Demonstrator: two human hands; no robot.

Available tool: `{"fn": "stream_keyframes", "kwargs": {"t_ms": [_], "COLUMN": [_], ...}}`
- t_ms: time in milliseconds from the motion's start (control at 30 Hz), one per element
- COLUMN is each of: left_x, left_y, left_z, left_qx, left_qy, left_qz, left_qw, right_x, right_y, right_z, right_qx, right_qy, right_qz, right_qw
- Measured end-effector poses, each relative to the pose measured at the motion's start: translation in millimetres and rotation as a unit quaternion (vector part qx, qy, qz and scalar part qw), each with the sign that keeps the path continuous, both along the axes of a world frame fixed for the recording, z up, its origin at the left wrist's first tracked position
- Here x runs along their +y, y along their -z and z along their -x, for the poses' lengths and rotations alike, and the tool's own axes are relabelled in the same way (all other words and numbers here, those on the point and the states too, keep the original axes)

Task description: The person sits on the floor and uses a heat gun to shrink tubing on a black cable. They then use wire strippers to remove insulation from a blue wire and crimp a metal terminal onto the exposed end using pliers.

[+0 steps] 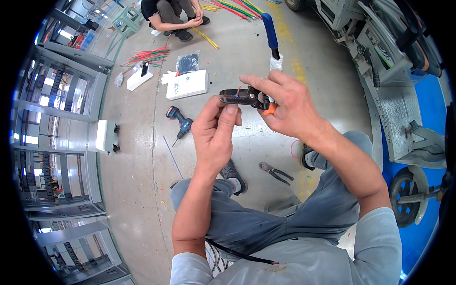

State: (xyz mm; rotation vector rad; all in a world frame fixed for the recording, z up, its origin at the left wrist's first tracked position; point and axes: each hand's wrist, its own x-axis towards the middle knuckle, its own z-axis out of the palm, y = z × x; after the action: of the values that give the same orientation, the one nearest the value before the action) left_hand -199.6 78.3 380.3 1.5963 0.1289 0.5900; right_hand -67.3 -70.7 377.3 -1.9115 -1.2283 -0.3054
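Above the knees, the right hand (289, 107) grips a wire stripper (244, 97) while the left hand (216, 130) pinches a thin wire (237, 90) in its notch; I'd pull straight, squeezing gently.

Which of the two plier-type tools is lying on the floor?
The dark pliers by the shoe, handles spread, nobody touching them. The other, the wire stripper, is up in the right hand.

Two white rectangular boxes are seen lying on the concrete floor (137, 156): a larger flat box (187, 84) with small coloured print, and a narrower box (139, 77) to its left. A clear plastic bag (188, 62) of dark parts (contents unclear) is laid just behind the larger box.
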Motion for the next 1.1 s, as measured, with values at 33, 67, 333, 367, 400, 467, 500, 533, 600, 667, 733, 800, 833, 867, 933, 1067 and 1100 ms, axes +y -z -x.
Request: {"fn": "stream_keyframes", "kwargs": {"t_ms": [33, 67, 333, 367, 400, 467, 500, 533, 600, 667, 733, 800, 833, 867, 933, 1067, 1100], "left_x": [0, 1, 0, -1, 0, 3, 1, 1, 1, 3, 3, 0, -1, -1, 1, 0, -1], "left_y": [-3, -5, 0, -1, 1, 8, 9, 8, 6, 8, 9, 3, -2, -4, -1, 0, -2], "left_z": [2, 3, -6, -7, -7, -7, -6, -6, -9, -14, -12, -13, -15, -16, -18, -13, -12], "left_qx": [0.009, 0.017, -0.024, -0.028, -0.001, 0.052, 0.066, 0.077, 0.076, 0.054, 0.046, 0.035, 0.031, 0.025, 0.016, 0.057, 0.056], "left_qy": [0.005, 0.008, 0.02, 0.019, -0.004, -0.051, -0.056, -0.062, -0.071, -0.068, -0.064, -0.063, -0.065, -0.07, -0.058, -0.046, -0.042], "left_qz": [0.011, 0.022, 0.013, 0.006, -0.035, -0.112, -0.104, -0.101, -0.098, -0.101, -0.086, -0.08, -0.083, -0.085, -0.098, -0.11, -0.11], "left_qw": [1.0, 1.0, 0.999, 0.999, 0.999, 0.991, 0.991, 0.99, 0.99, 0.991, 0.993, 0.994, 0.994, 0.994, 0.993, 0.991, 0.991], "right_x": [0, 1, 3, 3, 2, -5, -19, -35, -52, -43, -8, 1, 0, 0, -2, -4, -4], "right_y": [-2, -4, -3, -3, -7, -22, -27, -34, -36, -26, -12, 2, 2, -1, -15, -16, -15], "right_z": [0, 0, -10, -14, -20, -43, -78, -113, -126, -99, -45, -23, -17, -13, -8, -11, -11], "right_qx": [-0.008, -0.017, -0.006, 0.017, 0.186, 0.501, 0.472, 0.432, 0.445, 0.454, 0.452, 0.426, 0.425, 0.423, 0.466, 0.558, 0.566], "right_qy": [0.006, 0.012, -0.007, -0.027, -0.01, 0.024, 0.054, 0.08, 0.049, -0.022, -0.069, -0.107, -0.111, -0.118, -0.117, -0.17, -0.177], "right_qz": [-0.001, -0.003, -0.029, -0.043, -0.067, -0.105, -0.234, -0.363, -0.371, -0.169, -0.042, -0.021, -0.005, 0.013, 0.037, 0.009, 0.005], "right_qw": [1.0, 1.0, 1.0, 0.999, 0.98, 0.859, 0.848, 0.821, 0.814, 0.875, 0.888, 0.898, 0.898, 0.898, 0.876, 0.812, 0.805]}}
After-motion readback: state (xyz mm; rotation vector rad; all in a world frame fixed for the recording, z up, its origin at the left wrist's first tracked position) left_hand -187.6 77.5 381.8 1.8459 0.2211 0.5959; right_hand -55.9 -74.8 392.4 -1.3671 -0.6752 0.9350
